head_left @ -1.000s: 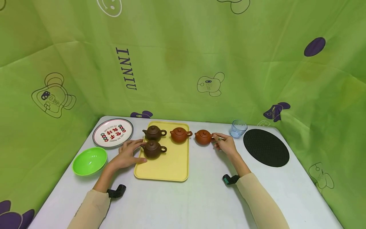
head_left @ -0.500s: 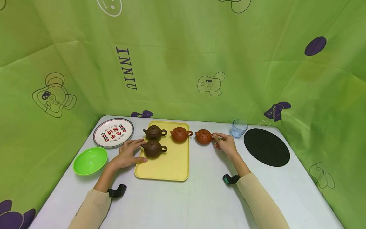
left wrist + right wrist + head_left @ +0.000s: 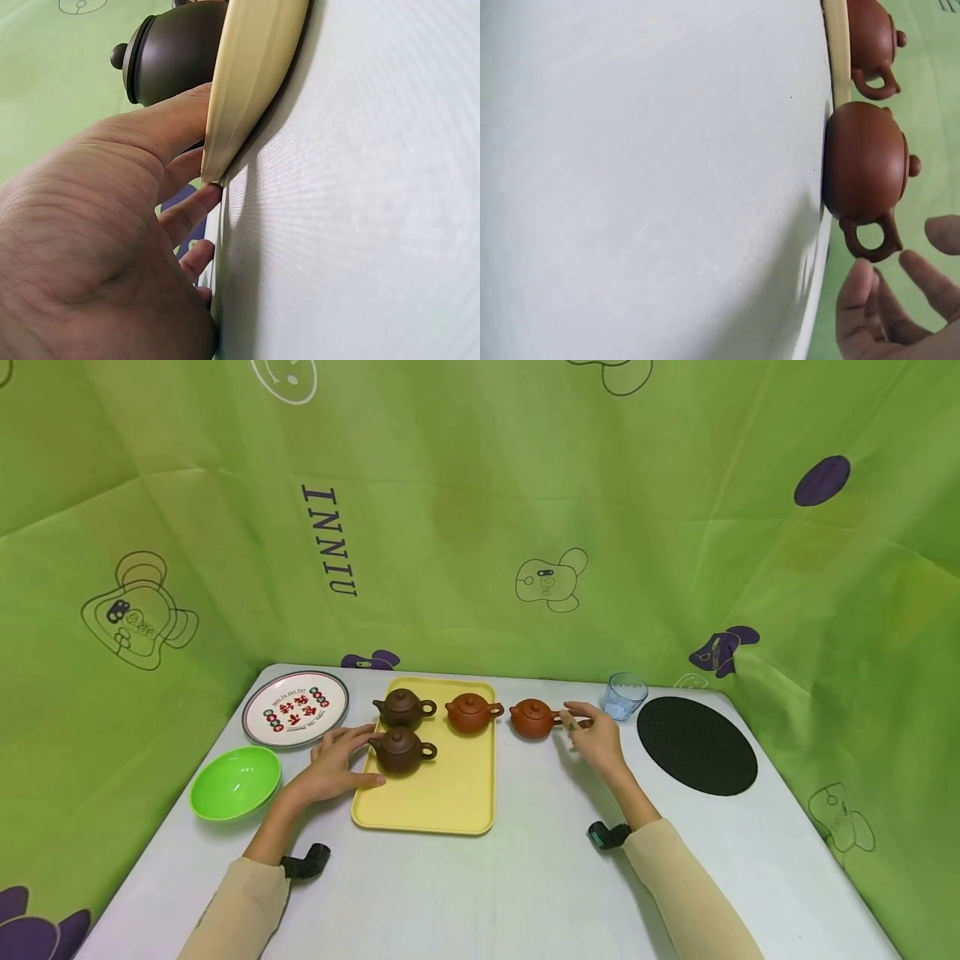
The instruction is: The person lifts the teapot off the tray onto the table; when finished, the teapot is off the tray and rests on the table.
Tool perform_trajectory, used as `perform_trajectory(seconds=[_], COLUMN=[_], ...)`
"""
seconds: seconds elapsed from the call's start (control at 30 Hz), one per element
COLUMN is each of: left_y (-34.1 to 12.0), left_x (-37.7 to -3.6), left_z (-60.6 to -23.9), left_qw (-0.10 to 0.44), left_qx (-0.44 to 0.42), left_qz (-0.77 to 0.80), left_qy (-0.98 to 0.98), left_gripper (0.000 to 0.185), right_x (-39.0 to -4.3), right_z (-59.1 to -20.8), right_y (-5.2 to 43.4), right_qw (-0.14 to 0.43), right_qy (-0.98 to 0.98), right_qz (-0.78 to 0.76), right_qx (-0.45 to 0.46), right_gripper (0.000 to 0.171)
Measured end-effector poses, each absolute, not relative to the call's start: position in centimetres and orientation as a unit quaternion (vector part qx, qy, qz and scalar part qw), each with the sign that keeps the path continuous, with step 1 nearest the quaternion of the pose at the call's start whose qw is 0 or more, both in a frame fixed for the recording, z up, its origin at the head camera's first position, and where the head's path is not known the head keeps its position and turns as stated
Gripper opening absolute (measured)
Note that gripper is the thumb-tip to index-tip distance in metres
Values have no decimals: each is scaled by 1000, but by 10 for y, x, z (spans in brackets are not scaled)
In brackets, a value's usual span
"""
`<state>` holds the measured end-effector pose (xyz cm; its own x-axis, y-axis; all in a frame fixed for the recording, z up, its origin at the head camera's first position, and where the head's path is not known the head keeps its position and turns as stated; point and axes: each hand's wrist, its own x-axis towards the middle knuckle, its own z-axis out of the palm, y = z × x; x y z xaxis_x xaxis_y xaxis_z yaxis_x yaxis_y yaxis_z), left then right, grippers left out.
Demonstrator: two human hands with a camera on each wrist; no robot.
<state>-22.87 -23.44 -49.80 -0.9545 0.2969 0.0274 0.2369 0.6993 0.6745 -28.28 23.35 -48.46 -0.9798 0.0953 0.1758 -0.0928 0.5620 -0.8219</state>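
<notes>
My right hand [image 3: 597, 745] is beside the handle of a reddish-brown teapot [image 3: 532, 719], which stands on the table just right of the yellow tray [image 3: 450, 793]. In the right wrist view its fingers are spread around the handle end of that teapot [image 3: 866, 161], with a fingertip very near or touching it. Another reddish-brown teapot [image 3: 470, 714] stands on the tray, along with two dark brown teapots, one farther back [image 3: 402, 707] and one nearer [image 3: 400, 752]. My left hand [image 3: 333, 767] rests on the tray's left rim, fingers extended and thumb over the edge, beside the nearer dark teapot.
At the left lie a patterned white plate [image 3: 296, 710] and a bright green bowl [image 3: 236, 783]. On the right stand a blue glass [image 3: 624, 697] and an oval black mat [image 3: 697, 746]. A green printed cloth [image 3: 435, 527] surrounds the white table [image 3: 450, 893].
My right hand has loosened from the reddish-brown teapot's handle, its fingers spreading apart and shifting slightly. The teapots and my left hand have stayed where they were.
</notes>
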Motion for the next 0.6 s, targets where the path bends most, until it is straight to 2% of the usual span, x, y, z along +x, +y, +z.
perform_trajectory(seconds=[0.3,0.6], left_y=[-233,-235], left_x=[-226,-227], left_z=[-497,-499], left_qw=[42,42], left_qx=[147,146], left_qz=[366,364], left_qy=[918,919], left_gripper=[81,82], right_x=[-278,-270], right_z=[-473,-458], right_y=[224,203], right_qw=[149,152], right_qy=[-884,-878], right_qz=[442,446], right_qx=[24,84], right_gripper=[31,28])
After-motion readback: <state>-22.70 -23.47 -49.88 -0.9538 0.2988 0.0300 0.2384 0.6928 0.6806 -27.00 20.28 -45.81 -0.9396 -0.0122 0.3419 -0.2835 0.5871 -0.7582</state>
